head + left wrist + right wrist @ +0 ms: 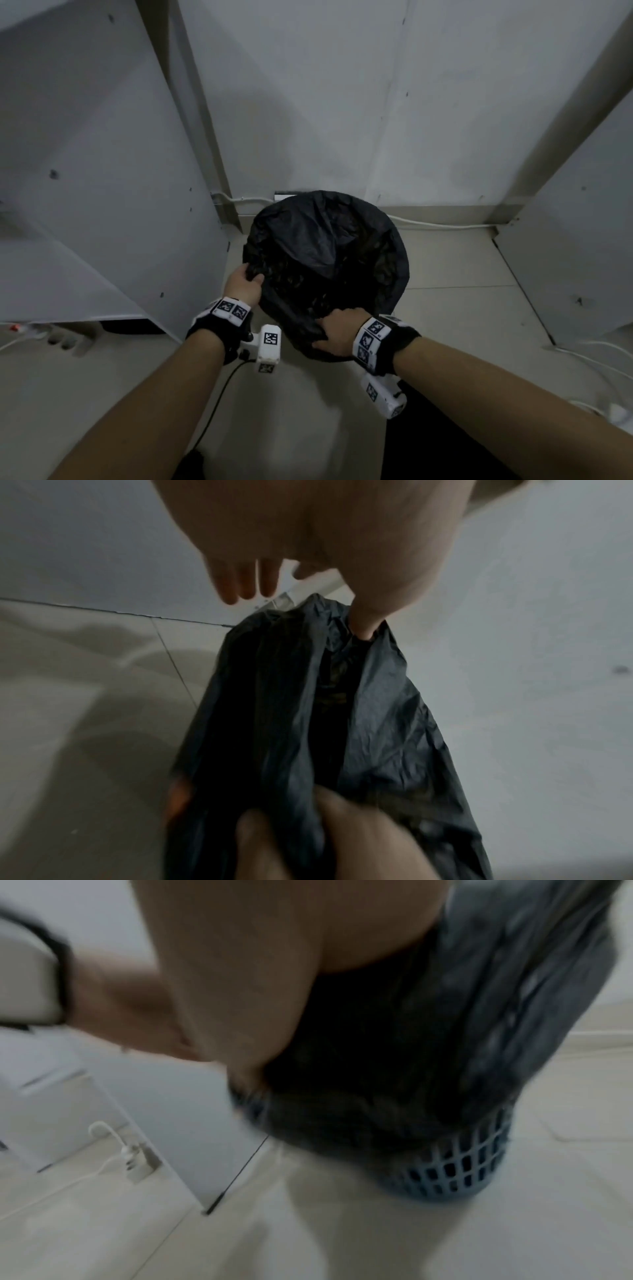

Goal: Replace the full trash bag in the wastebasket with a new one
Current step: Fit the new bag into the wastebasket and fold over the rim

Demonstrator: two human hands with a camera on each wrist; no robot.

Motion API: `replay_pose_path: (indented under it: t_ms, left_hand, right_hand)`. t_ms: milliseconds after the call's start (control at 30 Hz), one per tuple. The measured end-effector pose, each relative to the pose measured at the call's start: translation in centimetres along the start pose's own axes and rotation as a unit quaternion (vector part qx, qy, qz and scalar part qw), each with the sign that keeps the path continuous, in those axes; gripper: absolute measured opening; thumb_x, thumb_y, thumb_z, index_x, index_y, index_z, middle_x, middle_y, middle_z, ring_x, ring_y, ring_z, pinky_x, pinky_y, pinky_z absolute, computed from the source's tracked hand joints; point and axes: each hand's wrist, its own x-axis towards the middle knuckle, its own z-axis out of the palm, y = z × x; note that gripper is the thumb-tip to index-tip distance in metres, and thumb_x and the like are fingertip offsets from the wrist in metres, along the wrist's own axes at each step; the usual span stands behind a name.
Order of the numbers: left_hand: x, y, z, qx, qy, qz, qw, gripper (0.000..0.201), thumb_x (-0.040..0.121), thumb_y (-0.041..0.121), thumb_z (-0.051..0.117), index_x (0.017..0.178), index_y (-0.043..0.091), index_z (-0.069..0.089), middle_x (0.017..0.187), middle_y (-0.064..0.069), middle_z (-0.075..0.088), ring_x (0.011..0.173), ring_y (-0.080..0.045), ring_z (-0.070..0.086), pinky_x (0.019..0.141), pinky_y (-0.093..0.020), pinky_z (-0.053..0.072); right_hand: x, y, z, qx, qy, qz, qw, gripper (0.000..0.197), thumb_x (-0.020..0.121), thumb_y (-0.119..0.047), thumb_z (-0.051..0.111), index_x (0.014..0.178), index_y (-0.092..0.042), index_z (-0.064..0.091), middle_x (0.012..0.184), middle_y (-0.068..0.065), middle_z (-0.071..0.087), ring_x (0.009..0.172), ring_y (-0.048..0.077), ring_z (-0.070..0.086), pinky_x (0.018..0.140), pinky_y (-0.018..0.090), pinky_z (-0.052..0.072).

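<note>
A black trash bag [325, 253] is draped over the wastebasket on the floor by the wall. Only the right wrist view shows the basket itself, a blue lattice wastebasket [455, 1172] below the bag's hem [377, 1118]. My left hand [248, 275] grips the bag's left edge. In the left wrist view the left thumb [366, 618] digs into the gathered plastic [291, 696] while three fingers [240, 585] stick out free. My right hand [334, 330] clutches the near edge, its fingers [329, 829] bunching the film. What is inside the bag is hidden.
White cabinet panels stand close on the left [102, 171] and right [575, 257]. A white cable [445, 224] runs along the wall base. A power strip [137, 1161] with plugs lies under the left cabinet. More cables [599, 359] lie at the right. Tiled floor [462, 267] surrounds the basket.
</note>
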Motion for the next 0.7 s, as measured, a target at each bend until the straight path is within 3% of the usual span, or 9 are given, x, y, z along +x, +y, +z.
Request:
replay_pose_path:
  t_ms: [100, 200, 300, 367, 433, 467, 533, 600, 700]
  left_hand:
    - [-2.3, 0.3, 0.6, 0.052, 0.037, -0.032, 0.997, 0.082, 0.086, 0.052, 0.059, 0.150, 0.014, 0.025, 0.152, -0.014, 0.033, 0.137, -0.035, 0.035, 0.113, -0.046, 0.030]
    - [-4.8, -0.8, 2.2, 0.097, -0.010, -0.073, 0.993, 0.080, 0.072, 0.066, 0.061, 0.130, 0.012, 0.051, 0.129, -0.015, 0.057, 0.114, -0.035, 0.058, 0.097, -0.045, 0.048]
    - [-5.8, -0.4, 2.9, 0.020, -0.060, -0.088, 0.994, 0.043, 0.085, 0.034, 0.068, 0.112, 0.001, 0.060, 0.098, -0.019, 0.068, 0.084, -0.037, 0.069, 0.071, -0.048, 0.060]
    - [-5.9, 0.6, 2.7, -0.046, -0.057, -0.106, 0.992, 0.028, 0.091, 0.016, 0.063, 0.107, -0.005, 0.052, 0.100, -0.014, 0.061, 0.087, -0.037, 0.066, 0.070, -0.053, 0.059]
    - [-6.1, 2.2, 1.8, -0.084, -0.058, -0.114, 0.988, 0.013, 0.095, 0.007, 0.055, 0.103, 0.006, 0.045, 0.099, -0.010, 0.051, 0.090, -0.037, 0.059, 0.060, -0.048, 0.059]
    - [-6.1, 2.9, 1.2, -0.081, -0.060, -0.111, 0.989, 0.012, 0.096, 0.006, 0.053, 0.104, 0.008, 0.044, 0.097, -0.010, 0.050, 0.092, -0.039, 0.058, 0.052, -0.042, 0.058]
    - [-5.3, 3.3, 0.1, -0.057, -0.068, -0.109, 0.990, 0.012, 0.097, 0.006, 0.052, 0.105, 0.009, 0.043, 0.100, -0.013, 0.050, 0.092, -0.041, 0.060, 0.041, -0.035, 0.054]
    - [-4.5, 3.4, -0.9, -0.028, -0.068, -0.103, 0.992, 0.013, 0.097, 0.009, 0.052, 0.105, 0.009, 0.042, 0.102, -0.016, 0.052, 0.081, -0.037, 0.060, 0.039, -0.034, 0.053]
    - [-3.1, 3.1, -2.0, 0.018, -0.039, -0.071, 0.997, 0.014, 0.096, 0.015, 0.052, 0.109, 0.009, 0.049, 0.108, -0.020, 0.058, 0.081, -0.034, 0.057, 0.050, -0.033, 0.051]
  right_hand:
    - [0.2, -2.0, 0.2, 0.055, 0.065, 0.022, 0.996, 0.041, 0.097, -0.051, 0.042, 0.123, -0.025, 0.059, 0.109, 0.007, 0.067, 0.093, 0.032, 0.066, 0.068, 0.034, 0.044]
    - [0.5, -3.8, 0.0, 0.102, 0.106, 0.053, 0.988, 0.036, 0.097, -0.046, 0.043, 0.115, -0.022, 0.062, 0.107, 0.008, 0.068, 0.090, 0.033, 0.067, 0.066, 0.036, 0.045]
    - [0.8, -4.7, 0.5, 0.122, 0.112, 0.077, 0.983, 0.048, 0.093, -0.054, 0.047, 0.126, -0.019, 0.053, 0.117, 0.010, 0.065, 0.101, 0.034, 0.065, 0.076, 0.039, 0.046]
    - [0.7, -4.5, 0.2, 0.106, 0.109, 0.073, 0.986, 0.077, 0.085, -0.066, 0.053, 0.142, -0.017, 0.038, 0.131, 0.011, 0.057, 0.116, 0.032, 0.058, 0.093, 0.044, 0.043]
    - [0.0, -3.5, -0.7, 0.056, 0.087, 0.052, 0.993, 0.101, 0.077, -0.075, 0.054, 0.152, -0.014, 0.024, 0.144, 0.011, 0.046, 0.130, 0.032, 0.046, 0.109, 0.050, 0.030]
    - [-0.6, -2.8, -1.2, 0.025, 0.071, 0.043, 0.996, 0.103, 0.075, -0.076, 0.055, 0.152, -0.014, 0.026, 0.145, 0.010, 0.045, 0.133, 0.032, 0.043, 0.112, 0.052, 0.024]
    - [-1.5, -1.2, -1.6, -0.022, 0.021, 0.044, 0.999, 0.082, 0.079, -0.067, 0.060, 0.141, -0.015, 0.047, 0.136, 0.009, 0.054, 0.129, 0.031, 0.048, 0.112, 0.053, 0.028]
    - [-2.0, -0.7, -1.5, -0.027, -0.015, 0.057, 0.998, 0.044, 0.089, -0.045, 0.063, 0.121, -0.014, 0.064, 0.120, 0.009, 0.065, 0.111, 0.031, 0.062, 0.096, 0.044, 0.046]
    - [-1.6, -2.1, -1.3, -0.010, -0.026, 0.060, 0.998, 0.018, 0.098, -0.024, 0.051, 0.103, -0.011, 0.062, 0.093, 0.007, 0.060, 0.076, 0.026, 0.060, 0.072, 0.036, 0.049]
